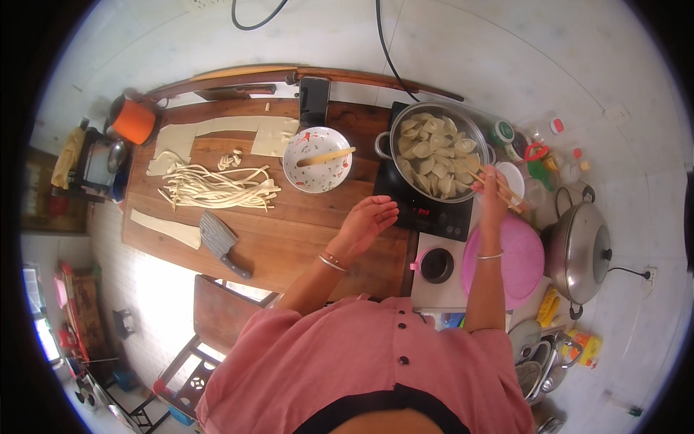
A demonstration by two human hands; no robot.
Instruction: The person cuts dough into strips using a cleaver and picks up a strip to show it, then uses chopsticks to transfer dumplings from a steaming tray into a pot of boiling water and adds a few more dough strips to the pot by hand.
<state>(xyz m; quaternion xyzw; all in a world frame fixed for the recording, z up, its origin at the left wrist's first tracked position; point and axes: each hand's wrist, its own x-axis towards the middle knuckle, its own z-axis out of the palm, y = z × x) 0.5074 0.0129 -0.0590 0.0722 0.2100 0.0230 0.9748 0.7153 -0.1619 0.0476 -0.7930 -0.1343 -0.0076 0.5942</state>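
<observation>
My right hand [489,187] grips a pair of wooden chopsticks [508,196], whose tips reach into a steel pot [384,146]. Many pale dumplings [434,146] crowd the pot, which sits on a black induction cooker [401,209] with a lit red display. Holding nothing, my left hand [368,219] hovers by the cooker's left front edge, fingers extended and slightly curled. To its upper left stands a white patterned bowl [312,149] with a wooden stick [328,157] resting across it.
On the wooden table [303,238] lie a cleaver [219,238], cut dough strips [217,190], dough sheets [274,135] and a phone [314,100]. At the right are a pink lid [509,260], a pink-handled cup [435,265], several bottles and a lidded wok [580,252]. A chair [222,309] stands below.
</observation>
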